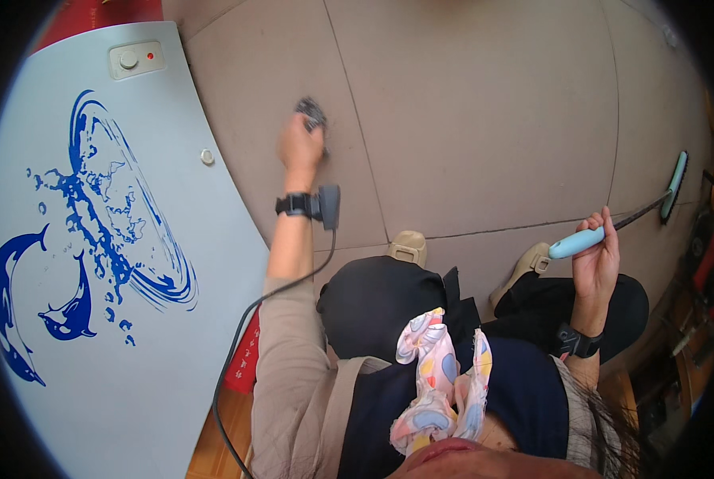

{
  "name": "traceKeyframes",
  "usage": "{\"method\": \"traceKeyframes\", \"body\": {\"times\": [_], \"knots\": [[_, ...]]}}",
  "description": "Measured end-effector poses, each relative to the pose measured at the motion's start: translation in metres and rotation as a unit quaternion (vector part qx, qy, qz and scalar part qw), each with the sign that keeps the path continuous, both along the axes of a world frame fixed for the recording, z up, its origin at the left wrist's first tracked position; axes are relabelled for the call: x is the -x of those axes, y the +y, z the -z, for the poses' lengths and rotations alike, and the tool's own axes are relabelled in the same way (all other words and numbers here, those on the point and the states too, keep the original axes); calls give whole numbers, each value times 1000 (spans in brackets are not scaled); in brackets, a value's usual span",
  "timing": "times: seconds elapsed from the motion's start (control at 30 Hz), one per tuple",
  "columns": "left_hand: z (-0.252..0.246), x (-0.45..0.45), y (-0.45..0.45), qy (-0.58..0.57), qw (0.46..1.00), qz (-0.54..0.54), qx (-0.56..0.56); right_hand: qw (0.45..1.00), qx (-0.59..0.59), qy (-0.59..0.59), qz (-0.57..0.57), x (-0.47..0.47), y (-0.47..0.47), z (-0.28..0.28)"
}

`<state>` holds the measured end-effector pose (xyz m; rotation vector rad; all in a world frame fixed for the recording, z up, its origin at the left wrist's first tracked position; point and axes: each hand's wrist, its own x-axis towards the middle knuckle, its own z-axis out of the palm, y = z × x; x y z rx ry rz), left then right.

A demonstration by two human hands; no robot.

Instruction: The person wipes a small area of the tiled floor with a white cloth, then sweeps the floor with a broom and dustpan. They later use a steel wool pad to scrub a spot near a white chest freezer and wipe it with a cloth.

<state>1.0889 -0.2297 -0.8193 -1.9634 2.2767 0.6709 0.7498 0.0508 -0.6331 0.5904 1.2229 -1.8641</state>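
Observation:
My left hand (302,149) reaches down to the tiled floor (482,120) with its fingers around a dark grey crumpled wad (312,114). The wad is blurred, so its material is unclear. Out to the right, my right hand (595,257) grips the light blue handle of a long-shafted brush (578,242). A thin dark shaft runs from that handle to a narrow blue brush head (674,185) with black bristles, near the floor's right side.
On the left stands a white chest freezer (153,383) with blue dolphin artwork, a control knob (129,59) and a lit red lamp. A black cable (255,305) runs from my left wrist. Red material (246,359) bearing writing lies beside the freezer. Mixed dark items (698,245) line the right edge.

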Motion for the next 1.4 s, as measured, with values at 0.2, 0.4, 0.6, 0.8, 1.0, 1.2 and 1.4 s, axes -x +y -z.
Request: {"method": "traceKeyframes", "body": {"times": [0.2,0.4,0.6,0.8,1.0,1.2,1.4], "knots": [[1,4,3,-11,999,35,10,1000,4,-11,-4,-6,1,-2],[6,-2,1,-47,996,78,-16,1000,-4,9,-2,-5,1,0],[-1,-1,6,-1,997,51,64,1000,-8,-3,-11,-8,0,-1],[-3,5,5,-70,993,80,-50,1000,18,1,0,-7,1,-2],[2,1,4,-32,990,121,61,1000,17,4,-14,-8,4,-4],[5,1,3,-27,996,78,22,1000,25,-6,-4,-12,5,-10],[3,2,3,-29,993,106,39,998,62,1,4,-11,9,-13]]}}
